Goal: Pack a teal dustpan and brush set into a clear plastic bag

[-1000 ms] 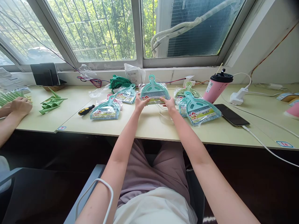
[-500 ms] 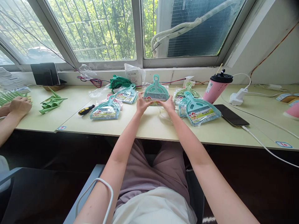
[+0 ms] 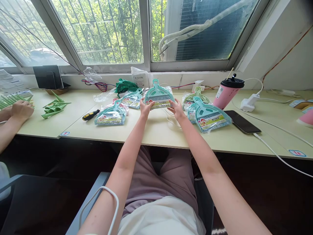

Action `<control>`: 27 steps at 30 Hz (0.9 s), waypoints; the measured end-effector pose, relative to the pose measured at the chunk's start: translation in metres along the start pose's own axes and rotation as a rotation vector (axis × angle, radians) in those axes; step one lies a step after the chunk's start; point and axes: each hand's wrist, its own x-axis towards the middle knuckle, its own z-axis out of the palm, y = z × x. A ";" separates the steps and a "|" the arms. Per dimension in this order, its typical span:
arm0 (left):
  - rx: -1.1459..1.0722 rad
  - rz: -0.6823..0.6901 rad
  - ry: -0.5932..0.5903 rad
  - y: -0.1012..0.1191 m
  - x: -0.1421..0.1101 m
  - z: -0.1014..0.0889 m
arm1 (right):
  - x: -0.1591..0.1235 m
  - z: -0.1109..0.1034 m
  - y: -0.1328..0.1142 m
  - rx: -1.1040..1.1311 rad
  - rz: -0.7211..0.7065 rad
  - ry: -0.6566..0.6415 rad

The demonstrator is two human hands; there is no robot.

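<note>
A teal dustpan and brush set (image 3: 158, 94) in clear wrap is held up in the middle of the table, handle upward and slightly tilted. My left hand (image 3: 146, 108) grips its lower left corner, thumb in front. My right hand (image 3: 177, 110) pinches the lower right corner. To the left, a wrapped blue-green dustpan set (image 3: 111, 114) lies on the table, with another wrapped set (image 3: 133, 98) behind it. On the right, a teal dustpan set (image 3: 211, 116) lies in front of a pale green set (image 3: 195, 96).
A screwdriver (image 3: 90, 115) lies at left. At right are a pink cup (image 3: 227, 93), a phone (image 3: 242, 121) and a white charger (image 3: 249, 101) with cables. Green plastic (image 3: 124, 86) rests by the window. A co-worker's hand (image 3: 22, 111) works among green strips at far left.
The held dustpan set has shifted a little left and tilted. My right hand's fingers have loosened and spread somewhat at its corner, while the left keeps its grip.
</note>
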 end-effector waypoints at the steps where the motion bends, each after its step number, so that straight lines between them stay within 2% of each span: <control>1: -0.022 -0.017 0.001 0.000 0.000 0.000 | 0.000 0.000 0.000 0.026 0.011 -0.045; 6: -0.068 -0.033 -0.005 0.002 -0.003 0.001 | -0.006 0.002 0.003 -0.008 0.114 -0.305; 8: -0.081 -0.048 -0.027 0.004 -0.005 0.003 | -0.009 0.004 0.003 -0.017 0.122 -0.328; 10: -0.094 -0.080 -0.072 0.006 -0.006 0.004 | -0.010 0.005 0.002 0.000 0.104 -0.269; 13: -0.149 -0.155 -0.175 0.007 -0.005 0.005 | -0.008 0.004 -0.002 0.057 0.086 -0.113; 15: -0.185 -0.195 -0.193 0.005 -0.003 0.004 | -0.005 0.001 -0.006 0.093 0.085 -0.009; 18: -0.180 -0.243 -0.077 0.002 0.003 -0.001 | -0.001 -0.005 -0.014 0.149 0.049 0.127; 23: -0.162 -0.404 0.325 -0.003 0.015 -0.013 | 0.009 -0.018 -0.025 0.202 -0.046 0.356; 25: -0.221 -0.438 0.409 -0.003 0.017 -0.016 | 0.013 -0.023 -0.026 0.216 -0.086 0.436; 27: -0.253 -0.451 0.440 -0.003 0.016 -0.018 | 0.016 -0.026 -0.025 0.235 -0.132 0.492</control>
